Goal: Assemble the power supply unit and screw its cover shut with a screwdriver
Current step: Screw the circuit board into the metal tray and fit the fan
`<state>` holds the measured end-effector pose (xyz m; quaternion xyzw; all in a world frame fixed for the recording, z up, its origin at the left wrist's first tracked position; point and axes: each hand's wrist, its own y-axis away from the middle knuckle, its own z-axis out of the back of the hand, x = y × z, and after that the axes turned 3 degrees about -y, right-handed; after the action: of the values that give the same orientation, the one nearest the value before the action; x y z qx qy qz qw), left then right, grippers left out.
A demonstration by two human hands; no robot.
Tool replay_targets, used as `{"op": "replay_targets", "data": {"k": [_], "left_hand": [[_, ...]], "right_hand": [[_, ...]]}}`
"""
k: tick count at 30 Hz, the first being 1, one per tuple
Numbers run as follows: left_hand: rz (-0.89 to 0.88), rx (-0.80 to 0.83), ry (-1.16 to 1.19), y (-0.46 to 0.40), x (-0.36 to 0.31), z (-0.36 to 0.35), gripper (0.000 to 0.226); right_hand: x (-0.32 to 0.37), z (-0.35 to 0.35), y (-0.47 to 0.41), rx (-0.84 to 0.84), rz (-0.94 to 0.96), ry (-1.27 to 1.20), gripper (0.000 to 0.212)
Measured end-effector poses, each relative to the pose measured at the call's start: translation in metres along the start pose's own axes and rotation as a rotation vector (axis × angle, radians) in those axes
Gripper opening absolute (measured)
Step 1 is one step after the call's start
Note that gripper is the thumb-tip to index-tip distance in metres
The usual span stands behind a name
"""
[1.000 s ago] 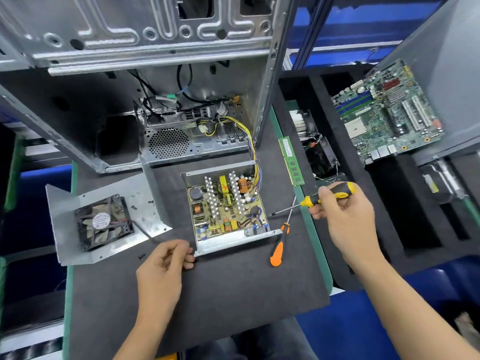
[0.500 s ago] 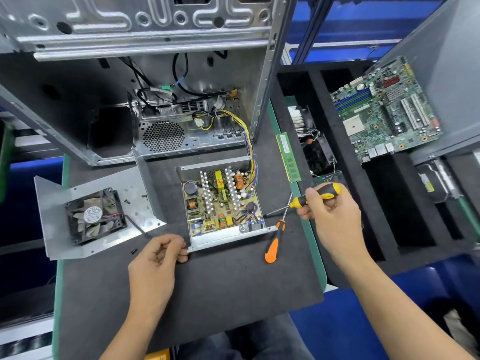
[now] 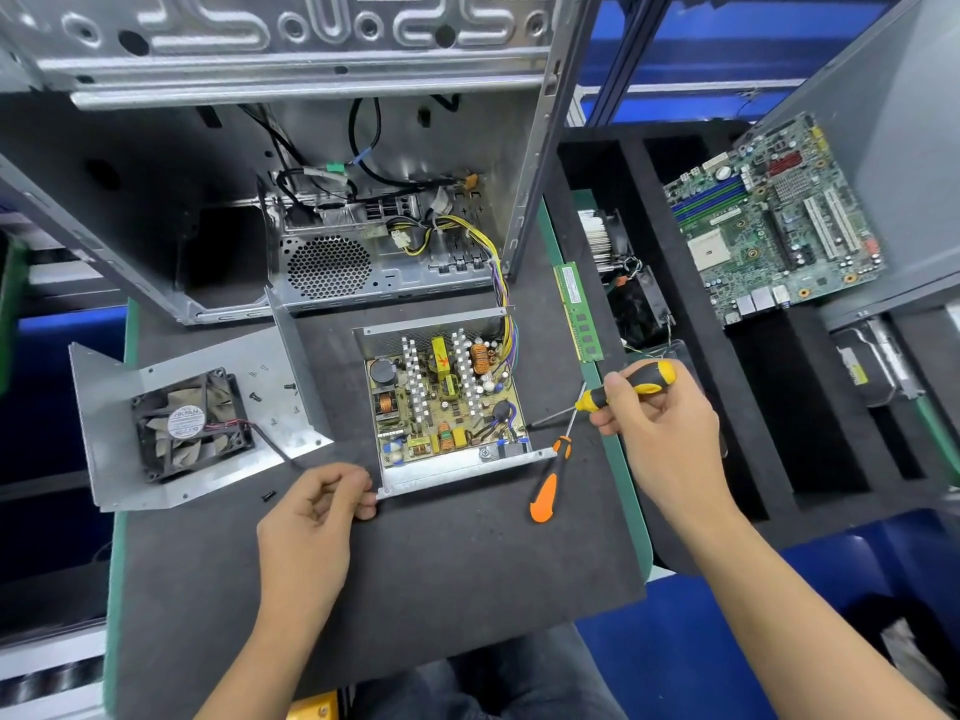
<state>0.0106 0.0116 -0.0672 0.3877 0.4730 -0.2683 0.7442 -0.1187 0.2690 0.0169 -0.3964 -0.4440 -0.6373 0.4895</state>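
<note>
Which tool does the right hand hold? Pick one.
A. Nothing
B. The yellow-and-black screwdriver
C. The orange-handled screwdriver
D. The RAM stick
B: the right hand grips the yellow-and-black screwdriver, its tip at the power supply; the orange-handled screwdriver lies loose on the mat.

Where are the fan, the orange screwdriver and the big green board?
fan (image 3: 188, 423), head view, on its round middle sticker.
orange screwdriver (image 3: 544, 495), head view, on its orange handle.
big green board (image 3: 774, 220), head view, on its middle.
</note>
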Motion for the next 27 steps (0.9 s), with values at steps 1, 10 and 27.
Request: {"op": "replay_targets", "data": {"k": [1, 10, 27], "left_hand": [[-0.002, -0.002, 0.002, 0.0, 0.0, 0.0, 0.028], [-0.019, 0.007, 0.004, 0.0, 0.001, 0.0, 0.029], [-0.073, -0.006, -0.028, 0.002, 0.005, -0.004, 0.03]], "right_hand": [[0.001, 0.0, 0.001, 0.008, 0.008, 0.006, 0.009], [0.012, -0.004, 0.007, 0.128, 0.194, 0.183, 0.022], [0.071, -0.013, -0.006, 0.407, 0.447, 1.032, 0.021]]}}
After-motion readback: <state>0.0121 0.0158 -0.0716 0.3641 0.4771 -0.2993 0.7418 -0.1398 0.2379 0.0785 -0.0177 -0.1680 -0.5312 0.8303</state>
